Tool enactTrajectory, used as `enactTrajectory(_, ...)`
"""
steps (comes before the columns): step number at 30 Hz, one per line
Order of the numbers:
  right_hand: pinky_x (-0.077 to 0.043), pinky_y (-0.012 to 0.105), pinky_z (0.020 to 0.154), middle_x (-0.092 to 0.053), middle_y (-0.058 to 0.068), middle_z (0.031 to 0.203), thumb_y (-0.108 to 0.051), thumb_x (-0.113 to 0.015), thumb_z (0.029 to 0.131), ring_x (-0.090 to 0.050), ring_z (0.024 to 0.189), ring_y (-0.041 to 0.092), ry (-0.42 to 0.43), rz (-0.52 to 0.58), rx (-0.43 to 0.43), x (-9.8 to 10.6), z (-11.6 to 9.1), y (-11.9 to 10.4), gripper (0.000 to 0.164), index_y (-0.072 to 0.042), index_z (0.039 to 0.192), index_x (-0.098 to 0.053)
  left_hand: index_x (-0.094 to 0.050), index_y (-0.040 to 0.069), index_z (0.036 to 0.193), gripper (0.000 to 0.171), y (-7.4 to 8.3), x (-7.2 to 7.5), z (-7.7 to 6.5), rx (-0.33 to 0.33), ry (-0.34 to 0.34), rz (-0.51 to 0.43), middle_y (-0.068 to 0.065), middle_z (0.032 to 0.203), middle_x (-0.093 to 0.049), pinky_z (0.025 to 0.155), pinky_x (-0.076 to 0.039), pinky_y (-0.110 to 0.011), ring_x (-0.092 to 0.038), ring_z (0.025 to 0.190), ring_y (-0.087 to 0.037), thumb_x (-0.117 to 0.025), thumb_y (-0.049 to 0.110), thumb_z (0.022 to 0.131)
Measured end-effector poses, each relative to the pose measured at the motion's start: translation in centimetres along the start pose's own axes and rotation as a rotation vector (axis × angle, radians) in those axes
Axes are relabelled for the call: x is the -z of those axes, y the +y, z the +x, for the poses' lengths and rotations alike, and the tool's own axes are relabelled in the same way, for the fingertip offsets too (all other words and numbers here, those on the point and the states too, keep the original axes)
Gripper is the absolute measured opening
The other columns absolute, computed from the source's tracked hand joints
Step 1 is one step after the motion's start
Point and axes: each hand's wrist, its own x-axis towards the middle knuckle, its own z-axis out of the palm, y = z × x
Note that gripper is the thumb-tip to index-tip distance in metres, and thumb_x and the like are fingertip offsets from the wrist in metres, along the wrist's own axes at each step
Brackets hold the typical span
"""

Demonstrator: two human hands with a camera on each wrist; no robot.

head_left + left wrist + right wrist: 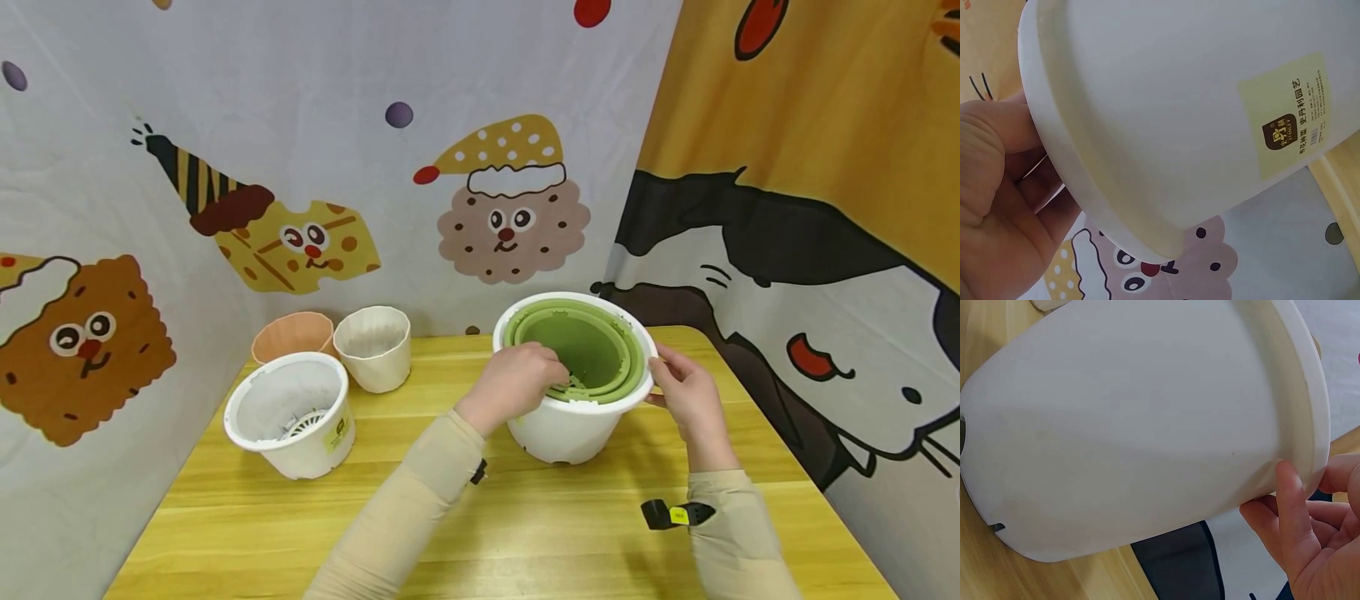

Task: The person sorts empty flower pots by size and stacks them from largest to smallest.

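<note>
On the right half of the table stands a large white flowerpot (pixel 564 433), tilted slightly, with green flowerpots (pixel 573 342) nested inside it. My left hand (pixel 517 379) reaches over the near left rim, its curled fingers at the near rim of the inner green pots; the fingertips are partly hidden. In the left wrist view the left hand (pixel 1007 194) shows beside the white rim, near a green label (pixel 1288 119). My right hand (pixel 686 396) grips the white rim on the right side. The right wrist view shows its fingers (pixel 1294 512) under the lip and the thumb over it.
To the left stands another white flowerpot (pixel 337 442) with a slotted base. Behind it are an orange fluted pot (pixel 292 333) and a cream fluted pot (pixel 382 367). A printed cloth (pixel 420 250) hangs along the back of the wooden table (pixel 510 533).
</note>
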Motion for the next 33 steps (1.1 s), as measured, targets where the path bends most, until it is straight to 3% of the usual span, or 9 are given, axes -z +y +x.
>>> enactTrajectory(13, -0.057, 0.02, 0.069, -0.049, 0.025, 0.139, -0.028, -0.048, 0.104, -0.056, 0.088, 0.0, 0.007, -0.004, -0.012, 0.0, 0.0, 0.0, 0.052, -0.002, 0.149, -0.041, -0.078, 0.019, 0.099, 0.022, 0.0, -0.4, -0.7, -0.027, 0.147, -0.032, 0.007, 0.087, -0.07, 0.068, -0.05, -0.017, -0.063, 0.083, -0.011, -0.069, 0.002, 0.088)
enactTrajectory(20, -0.057, 0.02, 0.069, -0.05, 0.025, 0.138, -0.028, -0.048, 0.104, -0.056, 0.088, -0.001, 0.009, -0.006, -0.013, -0.1, 0.1, 0.1, 0.052, -0.002, 0.149, -0.042, -0.077, 0.015, 0.104, 0.018, 0.0, -0.2, -1.2, -0.023, 0.183, -0.069, 0.004, 0.097, -0.072, 0.08, -0.052, -0.021, -0.065, 0.09, -0.012, -0.075, 0.009, 0.087)
enactTrajectory(33, -0.057, 0.021, 0.069, -0.049, 0.025, 0.139, -0.028, -0.048, 0.105, -0.056, 0.088, 0.0, 0.011, -0.011, -0.018, -0.2, 0.0, -0.1, 0.052, -0.001, 0.149, -0.042, -0.073, 0.008, 0.111, 0.024, 0.5, 0.3, -2.5, 0.009, 0.298, -0.1, -0.003, 0.105, -0.071, 0.087, -0.053, -0.029, -0.065, 0.098, -0.017, -0.076, 0.015, 0.088)
